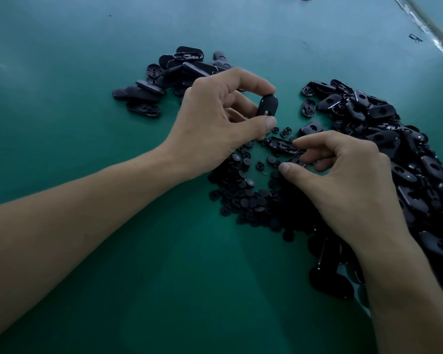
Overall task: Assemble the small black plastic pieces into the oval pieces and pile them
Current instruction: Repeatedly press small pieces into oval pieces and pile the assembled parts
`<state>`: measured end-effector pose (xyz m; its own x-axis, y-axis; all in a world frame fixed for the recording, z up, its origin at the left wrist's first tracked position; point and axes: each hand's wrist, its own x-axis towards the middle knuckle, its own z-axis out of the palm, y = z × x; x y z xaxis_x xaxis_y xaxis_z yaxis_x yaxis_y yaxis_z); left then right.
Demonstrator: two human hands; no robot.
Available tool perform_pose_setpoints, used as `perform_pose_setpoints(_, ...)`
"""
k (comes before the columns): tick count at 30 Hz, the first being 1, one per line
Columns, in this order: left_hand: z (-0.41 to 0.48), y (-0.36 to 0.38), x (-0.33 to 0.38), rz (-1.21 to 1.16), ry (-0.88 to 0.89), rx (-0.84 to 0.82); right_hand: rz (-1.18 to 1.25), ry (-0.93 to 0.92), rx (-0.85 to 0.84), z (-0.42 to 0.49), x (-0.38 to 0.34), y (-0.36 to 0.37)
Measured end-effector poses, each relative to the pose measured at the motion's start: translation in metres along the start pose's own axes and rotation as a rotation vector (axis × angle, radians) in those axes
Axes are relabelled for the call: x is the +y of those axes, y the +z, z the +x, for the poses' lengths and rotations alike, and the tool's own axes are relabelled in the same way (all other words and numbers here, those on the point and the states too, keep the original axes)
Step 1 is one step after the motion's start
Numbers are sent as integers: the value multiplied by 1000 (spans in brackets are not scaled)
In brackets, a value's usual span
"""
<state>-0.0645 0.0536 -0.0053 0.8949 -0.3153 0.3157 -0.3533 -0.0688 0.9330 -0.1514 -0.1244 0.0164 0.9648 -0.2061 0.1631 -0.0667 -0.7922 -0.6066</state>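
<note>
My left hand pinches a black oval piece upright between thumb and forefinger, just above the table. Lower right of it, my right hand hovers over a heap of small round black pieces, its thumb and curled fingers closing round a small black part that is mostly hidden. Another oval piece lies flat between the two hands. A big heap of loose oval pieces runs down the right side. A smaller pile of oval pieces sits behind my left hand.
Everything rests on a green table top. A pale strip crosses the far right corner, with a tiny dark object beside it. A few single oval pieces lie between the hands and the big heap.
</note>
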Motion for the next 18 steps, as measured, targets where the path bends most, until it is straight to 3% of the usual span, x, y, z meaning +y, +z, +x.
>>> perform_pose_setpoints(8,0,0,0,5,6,1,-121,54,-38,-1,1,2)
perform_pose_setpoints(18,0,0,2,9,6,-2,-33,49,-13,0,0,0)
